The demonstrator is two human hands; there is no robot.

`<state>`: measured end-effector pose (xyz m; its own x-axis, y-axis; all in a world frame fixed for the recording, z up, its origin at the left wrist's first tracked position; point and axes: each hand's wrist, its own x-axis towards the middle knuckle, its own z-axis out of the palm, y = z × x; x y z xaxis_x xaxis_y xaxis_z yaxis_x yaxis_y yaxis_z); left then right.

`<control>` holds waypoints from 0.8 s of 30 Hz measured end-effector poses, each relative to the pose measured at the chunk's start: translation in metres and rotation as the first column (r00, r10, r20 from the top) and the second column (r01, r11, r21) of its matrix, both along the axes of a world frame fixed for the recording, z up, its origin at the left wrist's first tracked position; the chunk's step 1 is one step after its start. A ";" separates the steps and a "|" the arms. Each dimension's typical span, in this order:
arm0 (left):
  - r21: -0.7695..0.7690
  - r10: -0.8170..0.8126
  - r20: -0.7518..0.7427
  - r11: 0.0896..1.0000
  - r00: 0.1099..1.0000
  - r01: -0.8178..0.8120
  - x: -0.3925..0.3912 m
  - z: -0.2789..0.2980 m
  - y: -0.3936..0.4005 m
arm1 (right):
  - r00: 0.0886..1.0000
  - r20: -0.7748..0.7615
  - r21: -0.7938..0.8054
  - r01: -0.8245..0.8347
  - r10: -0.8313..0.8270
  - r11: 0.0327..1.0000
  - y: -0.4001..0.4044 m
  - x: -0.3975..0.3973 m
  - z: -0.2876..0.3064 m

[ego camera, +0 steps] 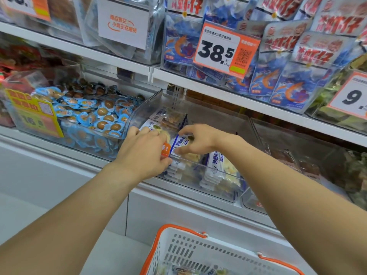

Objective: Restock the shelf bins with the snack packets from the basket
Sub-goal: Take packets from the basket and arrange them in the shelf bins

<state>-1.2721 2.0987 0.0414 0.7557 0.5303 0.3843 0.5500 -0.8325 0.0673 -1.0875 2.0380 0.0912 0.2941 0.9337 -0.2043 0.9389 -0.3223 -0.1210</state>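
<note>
I am taking the clear bin (pixel 198 187) on the lower shelf as my landmark. Nearest me, below and in front of that bin, the white basket (pixel 200 253) with orange handles is sitting with a few snack packets (pixel 184 271) showing at its bottom. Above it, both my hands are meeting over the bin's front left corner. My left hand (pixel 145 153) is curling its fingers round a white-and-blue packet (pixel 178 145), gripping it by the left end, while my right hand (pixel 196 138) is pinching the same packet along its top edge. Inside the bin, to the right of my hands, more packets are standing on edge in a row (pixel 216 169); further back a few are lying flat (pixel 168 118). I am judging these packets to be light, thin and crinkly, with a slick film that could slide, so I am favouring a hold on the sealed edges rather than the soft middle. Left of the bin, a neighbouring bin is holding blue-wrapped eggs (pixel 99 120). Above it, the upper shelf is carrying shrimp snack bags (pixel 288 82)
</note>
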 end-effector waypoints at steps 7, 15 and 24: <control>-0.002 0.037 -0.021 0.999 0.999 -0.037 0.002 0.001 0.002 | 0.999 0.015 -0.152 0.049 -0.047 0.987 0.012 0.008 -0.001; -0.038 0.060 -0.053 0.997 0.997 -0.062 0.004 0.004 0.002 | 0.999 0.039 -0.243 0.019 -0.010 0.970 0.013 0.011 -0.001; -0.049 0.067 -0.020 0.997 0.998 -0.068 0.002 0.002 0.002 | 0.996 0.061 -0.211 -0.049 0.063 0.976 0.007 0.015 0.000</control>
<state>-1.2701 2.1004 0.0432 0.7244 0.5980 0.3429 0.6060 -0.7895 0.0967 -1.0723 2.0452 0.0915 0.2618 0.8879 -0.3782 0.9599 -0.2802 0.0066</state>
